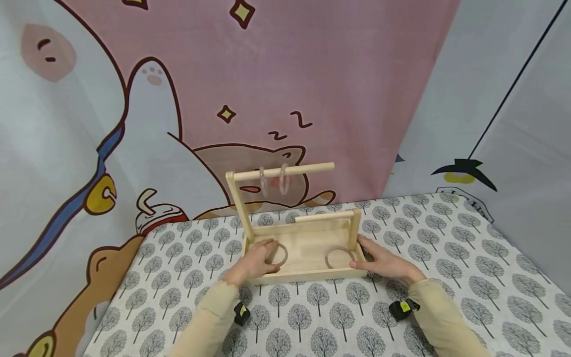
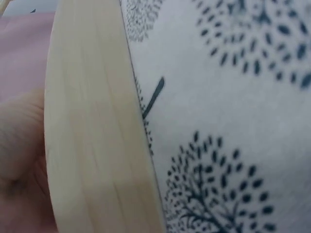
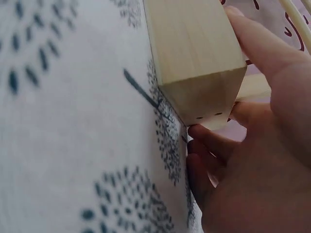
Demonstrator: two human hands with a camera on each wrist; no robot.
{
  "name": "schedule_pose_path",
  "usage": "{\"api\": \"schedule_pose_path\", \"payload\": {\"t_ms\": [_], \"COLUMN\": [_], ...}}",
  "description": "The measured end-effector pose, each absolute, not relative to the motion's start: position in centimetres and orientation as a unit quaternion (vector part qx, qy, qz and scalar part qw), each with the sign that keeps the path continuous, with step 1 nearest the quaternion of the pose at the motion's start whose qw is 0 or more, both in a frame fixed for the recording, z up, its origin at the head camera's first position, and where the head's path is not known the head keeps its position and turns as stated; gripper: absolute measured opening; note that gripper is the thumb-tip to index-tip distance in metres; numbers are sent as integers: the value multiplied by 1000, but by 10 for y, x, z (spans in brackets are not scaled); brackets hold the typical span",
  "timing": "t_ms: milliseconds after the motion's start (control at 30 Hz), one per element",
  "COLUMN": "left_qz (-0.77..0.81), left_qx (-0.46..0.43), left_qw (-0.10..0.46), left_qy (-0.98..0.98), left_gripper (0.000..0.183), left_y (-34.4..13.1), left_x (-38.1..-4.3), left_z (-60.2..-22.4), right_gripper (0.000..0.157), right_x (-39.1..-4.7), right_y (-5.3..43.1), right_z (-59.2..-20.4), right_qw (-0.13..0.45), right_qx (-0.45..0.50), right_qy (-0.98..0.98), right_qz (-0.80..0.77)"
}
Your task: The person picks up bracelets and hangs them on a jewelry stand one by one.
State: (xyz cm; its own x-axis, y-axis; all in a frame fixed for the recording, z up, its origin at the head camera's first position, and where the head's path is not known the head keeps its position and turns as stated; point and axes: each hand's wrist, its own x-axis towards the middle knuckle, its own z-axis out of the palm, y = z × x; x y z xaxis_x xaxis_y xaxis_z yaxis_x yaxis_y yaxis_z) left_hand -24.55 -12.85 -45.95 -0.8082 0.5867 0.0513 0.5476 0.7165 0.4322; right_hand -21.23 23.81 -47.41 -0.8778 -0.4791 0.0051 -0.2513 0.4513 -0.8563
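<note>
A shallow pale wooden tray (image 1: 308,274) sits on the cloth, with an upright post at each end. From the taller left post (image 1: 241,206) a rod (image 1: 312,168) runs rightward, carrying two pinkish rings (image 1: 284,179). A lower rod (image 1: 323,216) points left from the short right post (image 1: 354,230). My left hand (image 1: 254,260) reaches inside the tray's left end, thumb and fingers around a ring (image 1: 285,255) whose left part is hidden. My right hand (image 1: 381,260) grips the tray's right end, thumb on the rim near another ring (image 1: 327,257), fingers against the outer end (image 3: 204,99).
The table cloth (image 1: 285,317) is white with a grey tree print. Behind it hangs a pink and white cartoon curtain (image 1: 348,99). Each wrist wears a small black camera (image 1: 241,314). The two rods stick up above the tray, with free ends.
</note>
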Motion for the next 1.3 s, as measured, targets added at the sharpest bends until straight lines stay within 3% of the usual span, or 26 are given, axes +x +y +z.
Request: {"api": "schedule_pose_path", "payload": {"t_ms": [333,833,1300], "left_qz": [249,298,374], "left_qx": [290,285,254], "left_qw": [20,3,7], "left_qy": [924,911,892], "left_gripper": [70,71,75], "left_y": [-128,-128,-126], "left_x": [-247,-240,-232], "left_z": [-464,-462,-457], "right_gripper": [90,91,90], "right_x": [-213,-209,-209], "right_y": [237,238,238], "right_z": [-476,-474,-473], "right_qw": [109,138,138], "right_qx": [-233,-188,-192], "right_qy": [866,880,874], "right_qz": [-429,-413,-425]}}
